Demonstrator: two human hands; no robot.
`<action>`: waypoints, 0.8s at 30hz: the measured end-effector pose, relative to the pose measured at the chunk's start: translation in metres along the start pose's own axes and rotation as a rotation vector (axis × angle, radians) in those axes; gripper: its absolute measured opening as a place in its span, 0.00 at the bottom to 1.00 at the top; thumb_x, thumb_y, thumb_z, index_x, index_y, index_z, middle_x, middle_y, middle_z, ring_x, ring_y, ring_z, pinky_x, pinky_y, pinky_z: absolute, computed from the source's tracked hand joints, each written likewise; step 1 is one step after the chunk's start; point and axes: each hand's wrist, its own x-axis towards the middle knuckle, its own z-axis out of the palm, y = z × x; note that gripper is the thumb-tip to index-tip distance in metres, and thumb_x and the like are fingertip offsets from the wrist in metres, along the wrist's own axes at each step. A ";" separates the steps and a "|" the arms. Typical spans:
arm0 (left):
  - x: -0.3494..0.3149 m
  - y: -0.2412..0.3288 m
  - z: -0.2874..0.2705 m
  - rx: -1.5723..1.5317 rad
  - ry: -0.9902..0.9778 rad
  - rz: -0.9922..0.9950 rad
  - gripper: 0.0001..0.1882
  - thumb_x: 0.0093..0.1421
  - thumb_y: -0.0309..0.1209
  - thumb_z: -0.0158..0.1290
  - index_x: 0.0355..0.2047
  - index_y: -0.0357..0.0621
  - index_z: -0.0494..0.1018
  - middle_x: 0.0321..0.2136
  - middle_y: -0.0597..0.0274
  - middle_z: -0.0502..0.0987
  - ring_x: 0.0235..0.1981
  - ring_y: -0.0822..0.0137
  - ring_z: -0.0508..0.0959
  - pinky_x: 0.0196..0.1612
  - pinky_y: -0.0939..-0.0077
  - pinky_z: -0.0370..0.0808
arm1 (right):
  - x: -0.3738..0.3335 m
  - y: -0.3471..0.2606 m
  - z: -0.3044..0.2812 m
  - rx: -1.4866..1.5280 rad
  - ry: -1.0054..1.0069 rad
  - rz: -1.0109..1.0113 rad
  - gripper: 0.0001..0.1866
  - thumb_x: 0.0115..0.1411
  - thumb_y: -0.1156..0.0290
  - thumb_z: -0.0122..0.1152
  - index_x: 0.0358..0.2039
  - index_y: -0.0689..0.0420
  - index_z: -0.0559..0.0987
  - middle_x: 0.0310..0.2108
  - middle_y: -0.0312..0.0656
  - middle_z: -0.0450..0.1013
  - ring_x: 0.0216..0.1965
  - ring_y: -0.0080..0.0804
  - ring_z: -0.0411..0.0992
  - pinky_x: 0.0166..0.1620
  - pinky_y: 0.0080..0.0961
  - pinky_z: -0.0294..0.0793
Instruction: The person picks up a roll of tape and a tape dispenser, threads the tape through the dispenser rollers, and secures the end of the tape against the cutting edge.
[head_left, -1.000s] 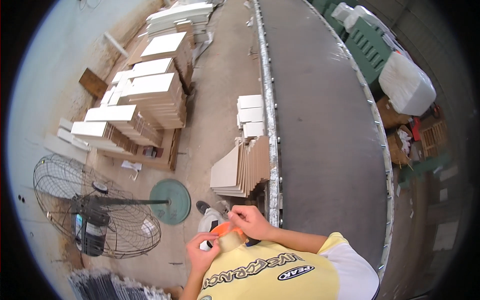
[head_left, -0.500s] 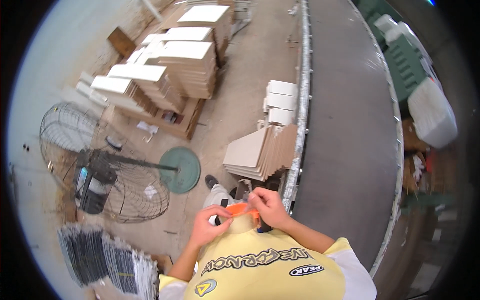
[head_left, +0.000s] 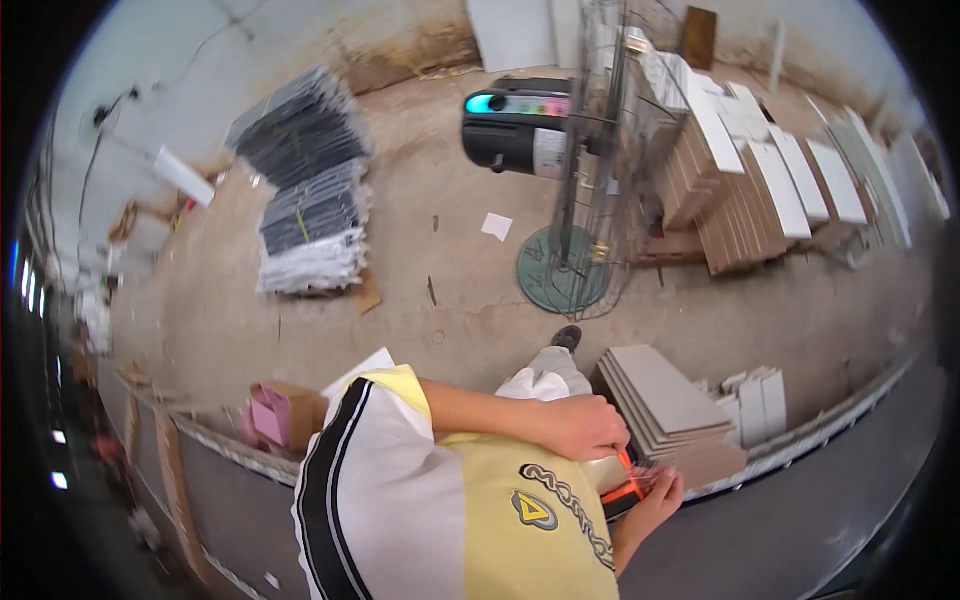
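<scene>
My left hand point(head_left: 590, 427) reaches across my yellow shirt and closes over the top of a small orange and black tool point(head_left: 627, 482), which looks like a tape dispenser. My right hand point(head_left: 652, 503) holds the same tool from below, close against my chest. Most of the tool is hidden by the hands. Just beyond them a stack of flat grey-brown cardboard sheets point(head_left: 668, 408) leans at the edge of a long grey conveyor belt point(head_left: 810, 520).
A tall wire-cage floor fan point(head_left: 598, 190) on a green round base stands ahead, with a black speaker box point(head_left: 515, 125) behind it. Pallets of folded cartons point(head_left: 760, 190) fill the upper right. Bundled dark sheets point(head_left: 305, 200) lie upper left. A pink box point(head_left: 270, 415) sits at left.
The view has swung sharply round, so the fan and carton stacks now sit at the top and right. Both hands stay on the orange tool at my chest.
</scene>
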 end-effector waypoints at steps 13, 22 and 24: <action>-0.066 -0.063 0.003 -0.398 0.381 -0.310 0.05 0.48 0.31 0.60 0.24 0.43 0.78 0.24 0.62 0.82 0.29 0.60 0.83 0.34 0.67 0.78 | 0.029 0.005 0.056 -0.327 -0.219 0.204 0.14 0.72 0.65 0.49 0.39 0.64 0.76 0.30 0.38 0.72 0.29 0.25 0.66 0.31 0.23 0.67; -0.168 -0.101 -0.055 -0.554 0.272 -0.312 0.08 0.55 0.33 0.60 0.31 0.42 0.78 0.28 0.62 0.82 0.32 0.64 0.82 0.38 0.69 0.77 | -0.009 0.007 0.176 -0.441 -0.341 0.197 0.19 0.71 0.61 0.52 0.47 0.67 0.78 0.39 0.46 0.75 0.36 0.31 0.70 0.39 0.28 0.71; -0.198 -0.107 -0.060 -0.530 0.304 -0.253 0.08 0.55 0.34 0.60 0.33 0.43 0.77 0.29 0.63 0.81 0.32 0.63 0.81 0.38 0.68 0.76 | -0.027 0.005 0.198 -0.542 -0.437 0.207 0.21 0.71 0.60 0.52 0.55 0.64 0.76 0.43 0.48 0.76 0.39 0.33 0.70 0.45 0.31 0.71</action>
